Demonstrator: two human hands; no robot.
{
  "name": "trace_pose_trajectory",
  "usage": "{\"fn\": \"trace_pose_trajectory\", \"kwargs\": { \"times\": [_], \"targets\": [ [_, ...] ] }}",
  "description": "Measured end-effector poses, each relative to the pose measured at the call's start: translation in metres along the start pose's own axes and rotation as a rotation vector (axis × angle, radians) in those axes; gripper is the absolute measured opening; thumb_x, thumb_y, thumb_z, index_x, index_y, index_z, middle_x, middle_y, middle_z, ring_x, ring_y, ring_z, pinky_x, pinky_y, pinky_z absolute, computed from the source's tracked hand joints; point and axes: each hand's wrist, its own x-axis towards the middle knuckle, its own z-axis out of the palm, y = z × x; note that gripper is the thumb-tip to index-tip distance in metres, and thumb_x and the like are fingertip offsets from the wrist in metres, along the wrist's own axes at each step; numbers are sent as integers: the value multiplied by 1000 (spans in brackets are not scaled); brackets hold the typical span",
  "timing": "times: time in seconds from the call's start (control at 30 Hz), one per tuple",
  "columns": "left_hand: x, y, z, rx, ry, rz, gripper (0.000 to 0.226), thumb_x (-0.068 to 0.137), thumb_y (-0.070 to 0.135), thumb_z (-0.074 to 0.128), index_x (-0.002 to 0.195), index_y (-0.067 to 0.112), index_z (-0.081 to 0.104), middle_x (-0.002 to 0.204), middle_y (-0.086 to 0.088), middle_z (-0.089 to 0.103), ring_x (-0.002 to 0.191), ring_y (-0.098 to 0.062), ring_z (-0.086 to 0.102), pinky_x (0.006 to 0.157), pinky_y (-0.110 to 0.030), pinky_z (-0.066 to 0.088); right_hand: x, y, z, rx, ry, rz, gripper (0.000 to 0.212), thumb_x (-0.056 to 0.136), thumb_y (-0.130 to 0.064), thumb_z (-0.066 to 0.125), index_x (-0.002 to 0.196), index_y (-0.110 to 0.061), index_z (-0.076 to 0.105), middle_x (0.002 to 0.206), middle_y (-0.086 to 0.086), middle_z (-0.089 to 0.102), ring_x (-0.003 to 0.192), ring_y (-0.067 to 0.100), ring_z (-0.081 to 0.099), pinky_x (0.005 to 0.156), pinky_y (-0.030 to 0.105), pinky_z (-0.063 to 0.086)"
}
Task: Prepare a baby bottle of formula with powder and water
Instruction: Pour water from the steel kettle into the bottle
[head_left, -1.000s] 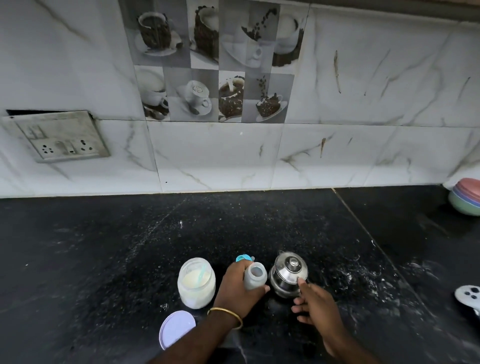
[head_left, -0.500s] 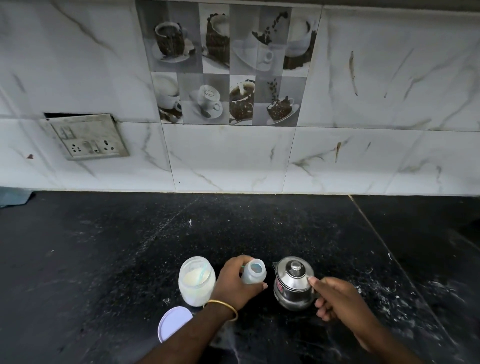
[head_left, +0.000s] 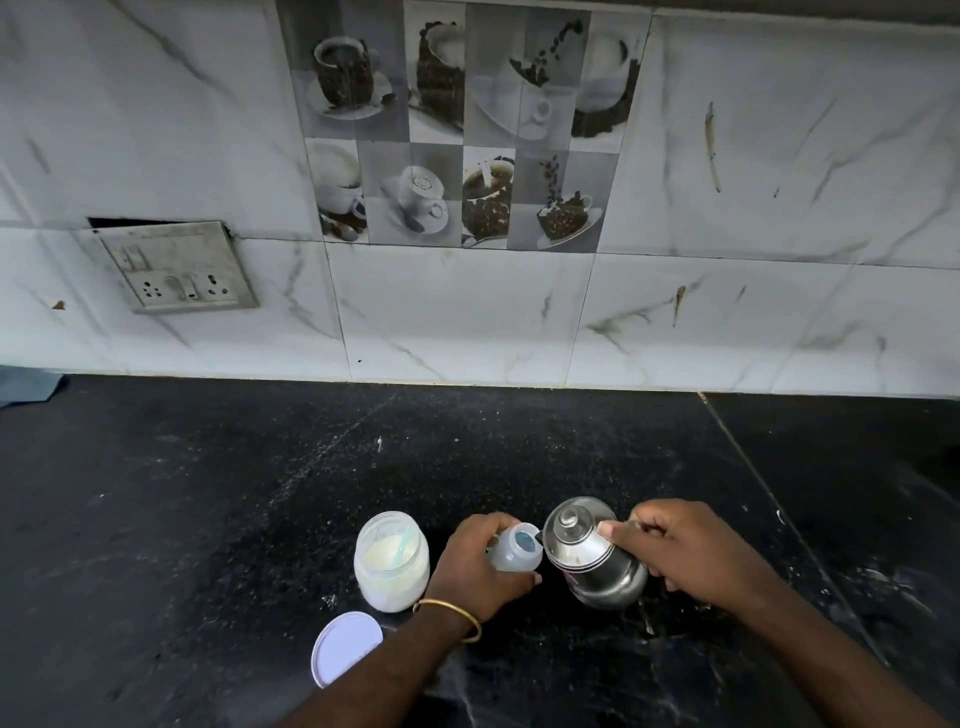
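Observation:
My left hand (head_left: 475, 566) grips a small translucent baby bottle (head_left: 515, 548) with its mouth open, standing on the black counter. My right hand (head_left: 685, 556) holds the handle of a small steel kettle (head_left: 592, 556), thumb on its shoulder. The kettle is tilted left, its spout at the bottle's rim. To the left stands an open clear jar of white formula powder (head_left: 390, 561) with a scoop inside. Its pale round lid (head_left: 345, 647) lies flat in front of it.
The black stone counter (head_left: 234, 493) runs back to a white marble-tiled wall. A switch and socket plate (head_left: 176, 267) hangs on the wall at the left. A blue cloth (head_left: 26, 384) shows at the far left edge.
My right hand has closed round the kettle handle and tipped the kettle left toward the bottle. The view has shifted left, so the bowls at the right are out of sight.

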Motion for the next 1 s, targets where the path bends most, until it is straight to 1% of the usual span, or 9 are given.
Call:
{"fn": "trace_pose_trajectory", "kwargs": {
  "times": [0.1, 0.23, 0.47, 0.57, 0.63, 0.73, 0.83, 0.93, 1.0],
  "targets": [
    [0, -1, -1, 2, -1, 7, 51, 51, 49, 84, 94, 47, 59, 107, 14, 61, 101, -4, 59, 92, -28, 52, 6, -10, -5, -95, 3, -45, 54, 82, -64, 64, 55, -20, 48, 47, -11, 48, 45, 4, 43, 51, 31, 37],
    [-1, -4, 0, -7, 5, 11, 50, 50, 48, 85, 92, 50, 57, 108, 15, 62, 100, -4, 60, 90, -26, 52, 12, -30, -10, -239, -10, -70, 57, 82, -66, 62, 55, -18, 46, 49, -7, 46, 45, 5, 38, 52, 29, 32],
    [0, -4, -2, -10, -3, 22, 51, 52, 45, 86, 97, 43, 61, 105, 15, 62, 100, -4, 59, 87, -20, 50, 19, -56, -16, -485, -40, -91, 58, 83, -70, 55, 61, -17, 49, 60, -2, 53, 53, 8, 46, 52, 28, 33],
    [-1, -2, -3, -11, -10, 11, 50, 54, 40, 89, 93, 46, 59, 104, 15, 62, 99, -2, 58, 82, -8, 43, 20, -61, -17, -533, -40, -97, 59, 83, -71, 54, 65, -15, 53, 64, -1, 57, 56, 10, 50, 54, 29, 36],
    [-1, -2, -4, -11, -8, 6, 51, 55, 36, 90, 90, 50, 56, 103, 15, 62, 98, -1, 58, 79, -5, 41, 21, -65, -17, -553, -40, -96, 60, 84, -70, 54, 70, -12, 57, 68, 0, 60, 60, 14, 55, 56, 30, 39],
    [-2, -1, -5, -11, -4, 11, 51, 55, 36, 90, 89, 50, 55, 102, 17, 61, 98, 1, 58, 79, -5, 41, 21, -70, -17, -583, -46, -98, 58, 83, -70, 54, 74, -12, 61, 71, -1, 63, 66, 16, 61, 57, 29, 41],
    [-3, -2, -4, -27, -3, 25, 50, 55, 36, 89, 90, 49, 57, 102, 17, 61, 99, -1, 58, 83, -11, 44, 23, -72, -17, -614, -46, -104, 58, 83, -70, 54, 74, -13, 61, 71, 0, 64, 67, 16, 62, 56, 28, 38],
    [-3, -3, -3, -56, 7, 23, 49, 53, 37, 89, 91, 46, 60, 103, 16, 62, 99, -4, 60, 86, -19, 50, 24, -74, -18, -642, -52, -104, 57, 84, -69, 54, 71, -15, 60, 67, -2, 60, 62, 13, 57, 53, 27, 35],
    [-2, -4, -3, -59, 7, 23, 50, 53, 37, 89, 95, 42, 63, 104, 16, 62, 99, -4, 60, 87, -19, 50, 24, -76, -18, -660, -53, -104, 56, 84, -69, 53, 67, -16, 57, 65, -3, 58, 61, 11, 55, 52, 27, 34]
  ]
}}
